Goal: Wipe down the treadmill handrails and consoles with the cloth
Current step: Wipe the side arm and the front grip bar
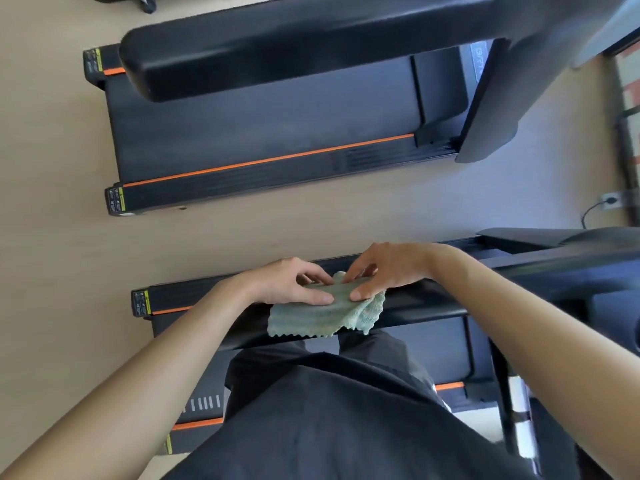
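A pale green cloth (323, 315) with a wavy edge lies draped over the black handrail (426, 303) of the near treadmill, right in front of me. My left hand (294, 282) pinches the cloth's top left part between thumb and fingers. My right hand (381, 268) pinches its top right part, thumb on the front and fingers behind. Both hands meet at the cloth's upper edge. The lower half of the cloth hangs over the rail towards me.
A second black treadmill (263, 133) with orange side stripes and a thick black handrail (277, 53) lies beyond, across a strip of beige floor (52, 220). A wall socket with a cable (607, 201) sits at the right. My dark clothing fills the bottom centre.
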Tool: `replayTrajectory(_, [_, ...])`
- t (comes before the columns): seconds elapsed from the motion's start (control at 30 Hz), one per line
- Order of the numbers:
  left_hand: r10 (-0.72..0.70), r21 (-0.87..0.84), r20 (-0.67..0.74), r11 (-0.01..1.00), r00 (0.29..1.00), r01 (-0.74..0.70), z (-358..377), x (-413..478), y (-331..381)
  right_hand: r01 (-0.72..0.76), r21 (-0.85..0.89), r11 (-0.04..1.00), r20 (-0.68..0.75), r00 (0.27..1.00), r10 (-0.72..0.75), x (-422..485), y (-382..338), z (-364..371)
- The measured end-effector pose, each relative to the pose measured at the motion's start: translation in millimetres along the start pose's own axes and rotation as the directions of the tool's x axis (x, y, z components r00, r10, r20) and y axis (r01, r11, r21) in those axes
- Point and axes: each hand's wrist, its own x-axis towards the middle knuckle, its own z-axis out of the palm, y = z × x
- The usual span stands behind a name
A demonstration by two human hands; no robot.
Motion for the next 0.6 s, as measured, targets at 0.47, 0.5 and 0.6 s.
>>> replayTrajectory(0.47, [0.152,0.049,0.012,0.987,0.988,-0.152,38,96,103,-0.16,0.007,0.987,-0.186,0.97,0.158,-91,103,-27])
replayTrajectory(0.5, [0.159,0.036,0.006,0.987,0.987,-0.16,42,104,112,-0.175,0.006,0.985,-0.2,0.964,0.172,-99,112,-29])
replayTrajectory(0.6, [0.171,-0.021,0.011,0.985,0.985,-0.171,55,126,139,-0.235,0.029,0.972,-0.236,0.943,0.235,-122,138,-37])
